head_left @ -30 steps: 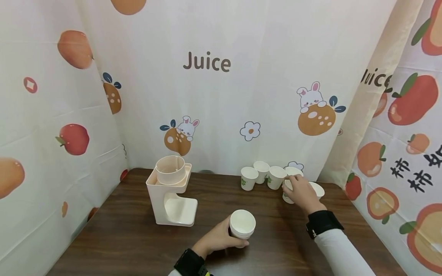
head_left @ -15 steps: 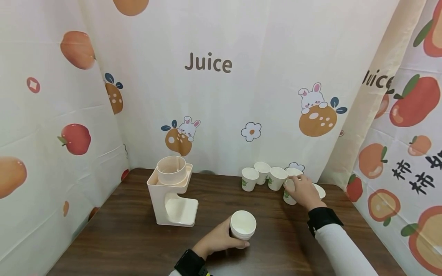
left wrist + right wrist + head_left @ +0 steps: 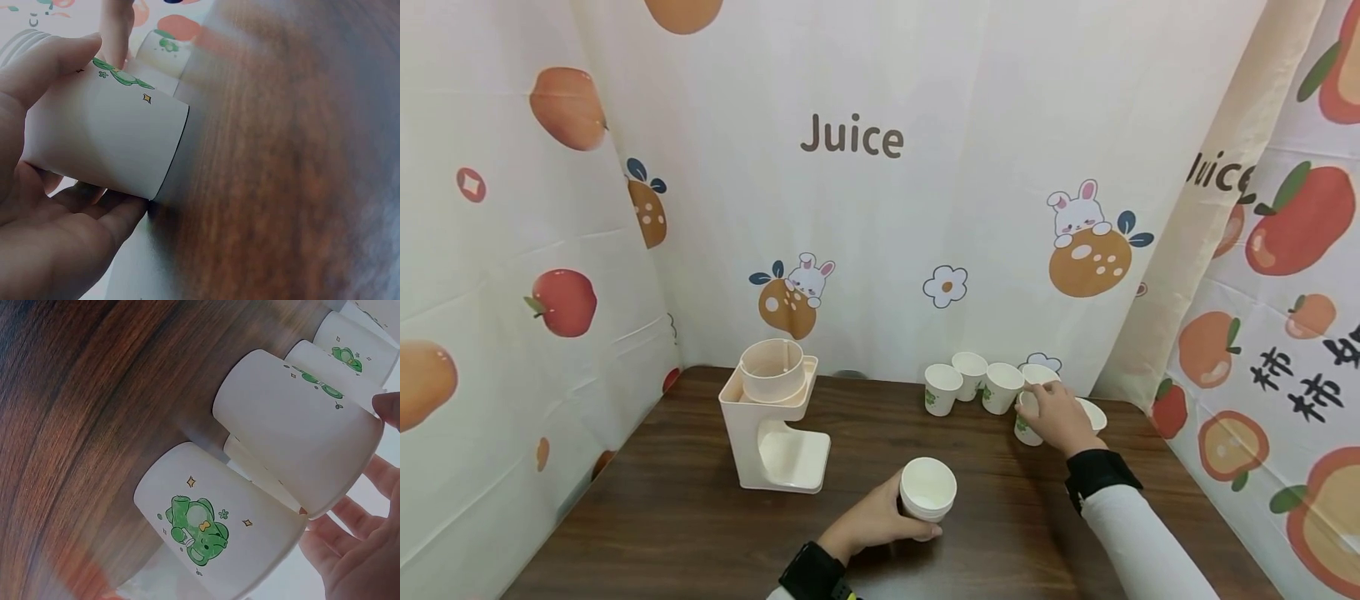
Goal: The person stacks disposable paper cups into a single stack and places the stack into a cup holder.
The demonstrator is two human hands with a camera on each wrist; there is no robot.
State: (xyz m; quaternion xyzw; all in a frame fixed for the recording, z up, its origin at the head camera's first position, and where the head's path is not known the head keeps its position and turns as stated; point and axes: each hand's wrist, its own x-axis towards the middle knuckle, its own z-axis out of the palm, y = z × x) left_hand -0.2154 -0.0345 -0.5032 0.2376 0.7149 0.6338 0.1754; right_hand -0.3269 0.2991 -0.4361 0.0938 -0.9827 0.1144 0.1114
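My left hand (image 3: pixel 913 515) grips a white paper cup (image 3: pixel 928 490) that stands upright on the dark wooden table (image 3: pixel 700 525), near its front middle. In the left wrist view the thumb and fingers of the left hand (image 3: pixel 87 134) wrap this cup (image 3: pixel 125 144), which has a small green print. My right hand (image 3: pixel 1039 406) reaches to the back right and holds another paper cup (image 3: pixel 1025 427). In the right wrist view that cup (image 3: pixel 300 431) lies between my thumb and fingers, close beside a cup with a green frog print (image 3: pixel 212 519).
A row of paper cups (image 3: pixel 973 383) stands at the back right by the curtain, with one more cup (image 3: pixel 1093 412) right of my hand. A cream plastic machine (image 3: pixel 772 421) with a round top stands at the back left. Printed cloth walls enclose three sides.
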